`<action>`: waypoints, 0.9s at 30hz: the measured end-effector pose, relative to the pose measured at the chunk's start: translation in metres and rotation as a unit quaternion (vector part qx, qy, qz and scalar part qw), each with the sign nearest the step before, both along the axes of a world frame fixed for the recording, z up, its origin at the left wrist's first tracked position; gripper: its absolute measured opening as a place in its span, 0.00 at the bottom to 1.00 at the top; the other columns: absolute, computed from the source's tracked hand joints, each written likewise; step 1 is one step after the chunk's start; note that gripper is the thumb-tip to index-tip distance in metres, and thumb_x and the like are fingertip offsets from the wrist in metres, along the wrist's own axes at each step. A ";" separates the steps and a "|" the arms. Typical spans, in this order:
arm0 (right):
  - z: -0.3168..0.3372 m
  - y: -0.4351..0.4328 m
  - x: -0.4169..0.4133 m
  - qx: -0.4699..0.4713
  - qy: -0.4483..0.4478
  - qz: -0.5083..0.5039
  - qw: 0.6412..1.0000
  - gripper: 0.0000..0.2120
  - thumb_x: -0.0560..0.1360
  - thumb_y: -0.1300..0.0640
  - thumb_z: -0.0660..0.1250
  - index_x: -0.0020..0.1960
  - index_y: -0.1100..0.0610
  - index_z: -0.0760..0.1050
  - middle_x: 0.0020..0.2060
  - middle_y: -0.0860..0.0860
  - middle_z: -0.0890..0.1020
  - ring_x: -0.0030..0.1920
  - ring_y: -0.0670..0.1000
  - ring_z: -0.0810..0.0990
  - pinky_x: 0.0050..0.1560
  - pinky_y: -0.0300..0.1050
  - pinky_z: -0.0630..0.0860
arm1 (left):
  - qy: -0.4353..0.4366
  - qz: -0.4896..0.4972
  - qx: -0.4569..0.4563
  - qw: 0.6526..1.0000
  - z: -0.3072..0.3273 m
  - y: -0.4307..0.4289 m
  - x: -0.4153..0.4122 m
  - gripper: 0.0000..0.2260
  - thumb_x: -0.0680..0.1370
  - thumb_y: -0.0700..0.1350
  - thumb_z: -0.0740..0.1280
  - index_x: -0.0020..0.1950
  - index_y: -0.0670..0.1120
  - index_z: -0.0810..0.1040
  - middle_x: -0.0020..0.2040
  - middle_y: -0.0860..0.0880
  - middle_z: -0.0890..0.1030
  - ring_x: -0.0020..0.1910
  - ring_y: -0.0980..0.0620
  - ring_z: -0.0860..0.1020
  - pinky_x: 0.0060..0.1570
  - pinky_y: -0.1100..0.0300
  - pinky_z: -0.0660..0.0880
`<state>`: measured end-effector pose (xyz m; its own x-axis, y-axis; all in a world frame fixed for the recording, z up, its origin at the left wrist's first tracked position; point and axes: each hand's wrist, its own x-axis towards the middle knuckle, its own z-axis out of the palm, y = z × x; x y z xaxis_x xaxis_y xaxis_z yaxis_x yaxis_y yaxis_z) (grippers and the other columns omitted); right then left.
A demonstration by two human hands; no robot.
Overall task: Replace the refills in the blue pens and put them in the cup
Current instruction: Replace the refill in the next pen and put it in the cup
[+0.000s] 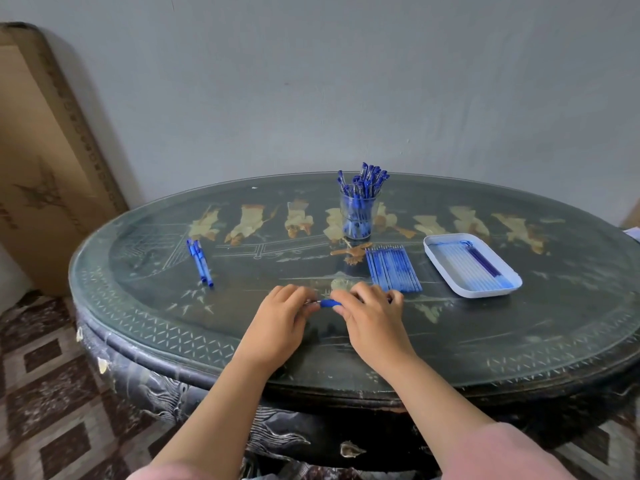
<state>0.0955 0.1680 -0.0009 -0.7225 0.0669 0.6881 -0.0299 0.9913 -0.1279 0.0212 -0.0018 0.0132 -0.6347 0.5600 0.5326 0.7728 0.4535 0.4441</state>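
blue pen (328, 303) with a soft blue grip section, lying level over the near middle of the dark lacquered oval table (346, 362) and held at both ends. left hand (282, 313): fingers curled, pinching the end where a thin pale tip shows. right hand (372, 313): fingers curled over the barrel, hiding most of it; only the short blue stretch between the two hands is visible. just beyond the right hand, a flat row of slim blue refills (393, 268) lies side by side on the glass top. farther back, a clear glass cup (356, 216) stands upright, packed with capped blue pens. to the right of the refills, a white rectangular plastic tray (485, 293) holds pale, clear refills and one dark blue one. well apart on the left, a small bundle of loose blue pens (200, 263) rests on the table. background: grey wall, tall cardboard box (41, 168) leaning at left, patterned brown floor tiles (45, 375). pink sleeves show at the lower edge.
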 end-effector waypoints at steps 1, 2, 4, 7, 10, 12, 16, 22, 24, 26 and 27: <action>0.000 0.000 0.000 0.000 -0.003 0.002 1.000 0.11 0.71 0.56 0.74 0.52 0.47 0.77 0.40 0.46 0.74 0.38 0.51 0.74 0.45 0.53 0.67 | 0.011 0.004 -0.001 1.000 0.000 0.000 -0.001 0.15 0.81 0.54 0.57 0.52 0.46 0.79 0.44 0.52 0.78 0.43 0.50 0.74 0.46 0.50 0.75; 0.000 0.000 0.000 0.000 -0.006 0.003 1.000 0.11 0.72 0.56 0.74 0.52 0.47 0.77 0.40 0.46 0.74 0.38 0.51 0.74 0.45 0.53 0.67 | 0.003 0.008 -0.004 1.000 0.000 0.001 -0.001 0.19 0.81 0.58 0.56 0.53 0.46 0.79 0.45 0.53 0.78 0.44 0.51 0.74 0.48 0.51 0.75; 0.001 -0.001 0.000 -0.001 -0.008 0.002 1.000 0.11 0.72 0.56 0.74 0.52 0.47 0.77 0.40 0.46 0.75 0.38 0.51 0.75 0.45 0.53 0.67 | -0.046 0.011 0.001 0.999 0.001 -0.001 0.001 0.22 0.79 0.63 0.58 0.63 0.49 0.75 0.49 0.55 0.78 0.49 0.56 0.73 0.55 0.59 0.72; 0.000 0.000 0.000 -0.001 -0.007 -0.006 1.000 0.12 0.71 0.56 0.74 0.52 0.47 0.77 0.40 0.46 0.75 0.38 0.51 0.75 0.46 0.54 0.68 | -0.035 -0.010 0.017 0.999 -0.001 -0.002 0.001 0.16 0.77 0.51 0.69 0.63 0.50 0.73 0.49 0.56 0.77 0.49 0.57 0.73 0.55 0.62 0.72; 0.000 -0.001 0.000 0.004 -0.010 -0.003 1.000 0.12 0.71 0.56 0.74 0.52 0.47 0.77 0.40 0.46 0.75 0.38 0.51 0.75 0.46 0.53 0.67 | 0.017 0.006 -0.001 1.000 -0.001 -0.001 -0.001 0.11 0.80 0.50 0.62 0.49 0.45 0.79 0.42 0.52 0.79 0.41 0.51 0.74 0.43 0.52 0.75; 0.000 0.000 0.000 0.004 -0.009 -0.001 1.000 0.12 0.71 0.57 0.75 0.52 0.47 0.77 0.39 0.46 0.75 0.38 0.51 0.75 0.45 0.53 0.68 | 0.018 0.012 0.007 1.000 0.000 0.001 -0.002 0.21 0.81 0.58 0.57 0.50 0.44 0.81 0.42 0.51 0.80 0.41 0.50 0.76 0.44 0.52 0.75; 0.000 0.000 0.000 0.002 -0.007 -0.003 1.000 0.12 0.71 0.57 0.75 0.52 0.47 0.78 0.40 0.46 0.75 0.38 0.51 0.75 0.45 0.53 0.68 | -0.054 0.002 0.020 0.998 -0.001 -0.002 0.005 0.26 0.75 0.57 0.69 0.71 0.49 0.69 0.49 0.56 0.78 0.47 0.58 0.73 0.54 0.67 0.70; 0.001 -0.001 0.000 0.005 -0.003 -0.001 1.000 0.11 0.72 0.56 0.74 0.52 0.48 0.78 0.39 0.46 0.75 0.38 0.50 0.75 0.45 0.53 0.69 | 0.009 0.009 0.027 1.000 -0.003 -0.001 0.001 0.06 0.79 0.46 0.67 0.48 0.43 0.78 0.42 0.50 0.78 0.40 0.52 0.74 0.44 0.63 0.71; 0.001 -0.001 0.000 0.007 0.005 0.000 1.000 0.10 0.72 0.56 0.74 0.52 0.48 0.78 0.39 0.46 0.75 0.37 0.50 0.74 0.45 0.53 0.68 | -0.008 0.024 0.017 1.000 -0.003 0.000 0.002 0.16 0.82 0.52 0.58 0.44 0.43 0.77 0.39 0.50 0.77 0.38 0.51 0.74 0.42 0.62 0.71; 0.000 0.001 -0.001 -0.001 0.015 -0.002 1.000 0.11 0.71 0.58 0.75 0.51 0.49 0.79 0.38 0.47 0.75 0.36 0.50 0.74 0.45 0.53 0.68 | -0.077 0.047 0.015 0.996 -0.001 -0.001 0.002 0.18 0.83 0.52 0.57 0.40 0.42 0.75 0.38 0.50 0.76 0.38 0.49 0.73 0.41 0.56 0.71; 0.000 0.001 -0.001 -0.006 0.018 -0.003 1.000 0.11 0.71 0.58 0.75 0.51 0.49 0.79 0.38 0.47 0.75 0.36 0.50 0.74 0.45 0.53 0.69 | -0.108 0.061 0.033 0.992 -0.001 -0.002 0.000 0.16 0.83 0.49 0.58 0.40 0.42 0.74 0.38 0.50 0.76 0.38 0.50 0.73 0.41 0.57 0.70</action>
<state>0.0941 0.1689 -0.0008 -0.6966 0.0793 0.7131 -0.0285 0.9900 -0.1380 0.0211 -0.0040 0.0122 -0.7987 0.4409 0.4096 0.5977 0.5017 0.6253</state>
